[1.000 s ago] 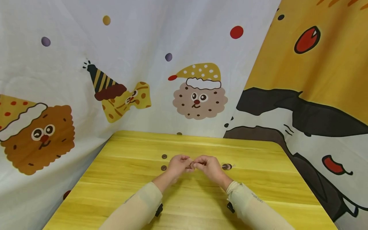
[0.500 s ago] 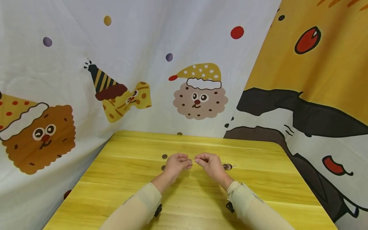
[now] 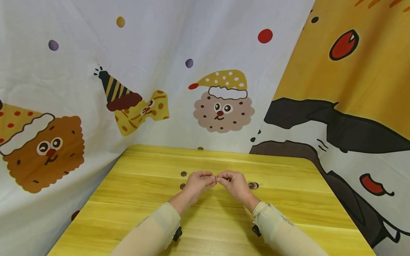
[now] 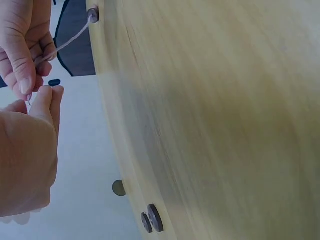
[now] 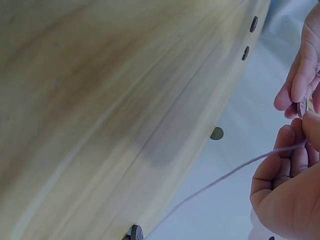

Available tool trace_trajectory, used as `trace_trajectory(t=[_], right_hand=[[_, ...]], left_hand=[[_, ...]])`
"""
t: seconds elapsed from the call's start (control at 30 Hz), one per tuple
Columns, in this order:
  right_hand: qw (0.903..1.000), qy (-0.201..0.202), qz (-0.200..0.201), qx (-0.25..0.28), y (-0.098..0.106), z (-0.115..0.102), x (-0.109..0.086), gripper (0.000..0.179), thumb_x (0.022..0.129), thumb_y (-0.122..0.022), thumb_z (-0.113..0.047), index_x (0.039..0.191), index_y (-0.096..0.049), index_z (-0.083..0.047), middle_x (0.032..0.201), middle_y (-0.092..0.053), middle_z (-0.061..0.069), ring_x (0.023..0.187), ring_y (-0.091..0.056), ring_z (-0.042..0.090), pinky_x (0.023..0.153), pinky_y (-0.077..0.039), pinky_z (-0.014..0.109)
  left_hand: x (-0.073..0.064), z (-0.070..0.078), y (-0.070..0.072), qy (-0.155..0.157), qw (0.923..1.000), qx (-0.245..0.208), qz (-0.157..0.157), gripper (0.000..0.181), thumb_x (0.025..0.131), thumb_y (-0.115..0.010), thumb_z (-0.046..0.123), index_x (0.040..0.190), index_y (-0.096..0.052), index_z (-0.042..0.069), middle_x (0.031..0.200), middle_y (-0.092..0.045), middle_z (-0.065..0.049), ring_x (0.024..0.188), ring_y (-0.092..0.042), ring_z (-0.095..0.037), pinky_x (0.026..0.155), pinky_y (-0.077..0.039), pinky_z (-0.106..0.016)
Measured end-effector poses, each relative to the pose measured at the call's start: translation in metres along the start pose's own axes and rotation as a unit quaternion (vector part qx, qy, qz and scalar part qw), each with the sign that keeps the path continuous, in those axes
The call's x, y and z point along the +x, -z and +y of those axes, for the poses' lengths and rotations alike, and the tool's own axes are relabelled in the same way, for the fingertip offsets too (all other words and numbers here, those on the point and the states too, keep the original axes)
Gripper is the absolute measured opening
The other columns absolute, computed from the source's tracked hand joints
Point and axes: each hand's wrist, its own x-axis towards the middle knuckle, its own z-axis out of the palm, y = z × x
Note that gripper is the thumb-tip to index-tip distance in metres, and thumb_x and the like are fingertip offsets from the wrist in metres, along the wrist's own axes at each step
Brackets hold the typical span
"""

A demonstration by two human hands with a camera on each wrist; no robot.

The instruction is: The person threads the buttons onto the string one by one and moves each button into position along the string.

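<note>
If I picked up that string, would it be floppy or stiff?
Probably floppy: the string curves between the right hand and a dark button. It's likely light, since it looks thin. Pulling it might drag that button, which its far end appears to touch.

No word, label, brand or number can be read in any of the three views. In the head view, the pale right sleeve bears a small, dark, script-like mark along its outer side, set in a short slanting line, but it is too small to make out. The left sleeve carries a fainter streak on its outer side, also slanting and likewise too small to read.
</note>
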Motion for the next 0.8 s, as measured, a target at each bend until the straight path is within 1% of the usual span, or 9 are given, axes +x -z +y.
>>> trace_trajectory(t=[0.17, 0.27, 0.4, 0.53, 0.6, 0.63, 0.73, 0.8], right_hand=[[0.9999, 0.003, -0.01, 0.003, -0.0014, 0.0004, 0.0006, 0.007, 0.101, -0.077, -0.02, 0.103, -0.082, -0.022, 0.095, -0.08, -0.007, 0.077, -0.064, 0.01, 0.063, -0.052, 0.024], [0.9999, 0.002, -0.011, 0.004, -0.0026, -0.0003, 0.0007, 0.006, 0.1, -0.077, -0.021, 0.104, -0.082, -0.023, 0.095, -0.08, -0.008, 0.078, -0.064, 0.011, 0.063, -0.053, 0.024], [1.0, -0.001, -0.008, 0.004, -0.0043, -0.001, 0.0003, 0.008, 0.101, -0.077, -0.023, 0.107, -0.081, -0.022, 0.096, -0.079, -0.008, 0.078, -0.064, 0.01, 0.064, -0.054, 0.023], [1.0, 0.004, -0.001, -0.007, -0.005, -0.0009, 0.0002, 0.008, 0.102, -0.076, -0.023, 0.106, -0.082, -0.02, 0.094, -0.079, -0.007, 0.074, -0.061, 0.009, 0.062, -0.052, 0.023], [0.9999, 0.003, 0.001, -0.01, -0.0046, -0.0009, 0.0, 0.007, 0.102, -0.076, -0.023, 0.105, -0.082, -0.021, 0.093, -0.079, -0.006, 0.072, -0.06, 0.009, 0.061, -0.05, 0.023], [1.0, 0.003, 0.002, -0.008, -0.0042, -0.001, -0.0002, 0.007, 0.102, -0.075, -0.023, 0.104, -0.082, -0.021, 0.093, -0.08, -0.004, 0.071, -0.059, 0.01, 0.06, -0.05, 0.024], [1.0, -0.004, 0.005, -0.005, -0.003, -0.0007, -0.0006, 0.008, 0.103, -0.075, -0.025, 0.105, -0.083, -0.023, 0.095, -0.08, -0.005, 0.073, -0.06, 0.011, 0.062, -0.05, 0.024], [0.9999, -0.009, 0.01, -0.004, -0.0025, -0.0004, -0.0008, 0.008, 0.102, -0.076, -0.027, 0.105, -0.083, -0.024, 0.096, -0.08, -0.007, 0.076, -0.061, 0.01, 0.066, -0.052, 0.025]], left_hand=[[-0.0013, -0.0008, -0.0016, -0.01, 0.9999, -0.001, 0.008, 0.04, 0.103, -0.07, 0.004, 0.139, -0.057, -0.011, 0.128, -0.068, -0.026, 0.116, -0.075, -0.03, 0.1, -0.062, -0.036], [-0.0015, -0.001, -0.0035, -0.017, 0.9996, -0.002, 0.022, 0.037, 0.103, -0.069, 0.002, 0.136, -0.059, -0.012, 0.125, -0.069, -0.025, 0.109, -0.077, -0.027, 0.097, -0.063, -0.035], [-0.0002, -0.0025, -0.0044, -0.033, 0.9982, 0.02, 0.046, 0.031, 0.103, -0.07, 0.003, 0.13, -0.062, -0.009, 0.117, -0.074, -0.023, 0.098, -0.078, -0.023, 0.088, -0.065, -0.033], [0.0022, -0.0039, -0.0038, -0.053, 0.9948, 0.054, 0.068, 0.024, 0.103, -0.071, 0.005, 0.124, -0.066, -0.005, 0.11, -0.077, -0.019, 0.089, -0.075, -0.02, 0.079, -0.065, -0.032], [0.0031, -0.0043, -0.0036, -0.062, 0.9932, 0.065, 0.074, 0.023, 0.102, -0.072, 0.005, 0.123, -0.067, -0.005, 0.109, -0.077, -0.019, 0.089, -0.075, -0.022, 0.079, -0.065, -0.032], [0.0033, -0.0046, -0.0034, -0.066, 0.9928, 0.068, 0.074, 0.024, 0.102, -0.071, 0.004, 0.124, -0.067, -0.006, 0.11, -0.077, -0.02, 0.091, -0.076, -0.025, 0.081, -0.065, -0.033], [0.0032, -0.005, -0.0024, -0.079, 0.9911, 0.08, 0.071, 0.028, 0.103, -0.068, 0.0, 0.129, -0.065, -0.008, 0.115, -0.076, -0.023, 0.102, -0.077, -0.036, 0.084, -0.066, -0.033], [0.0027, -0.0052, -0.0016, -0.088, 0.9897, 0.088, 0.07, 0.03, 0.104, -0.067, 0.0, 0.132, -0.064, -0.009, 0.118, -0.077, -0.024, 0.108, -0.077, -0.04, 0.085, -0.066, -0.032]])
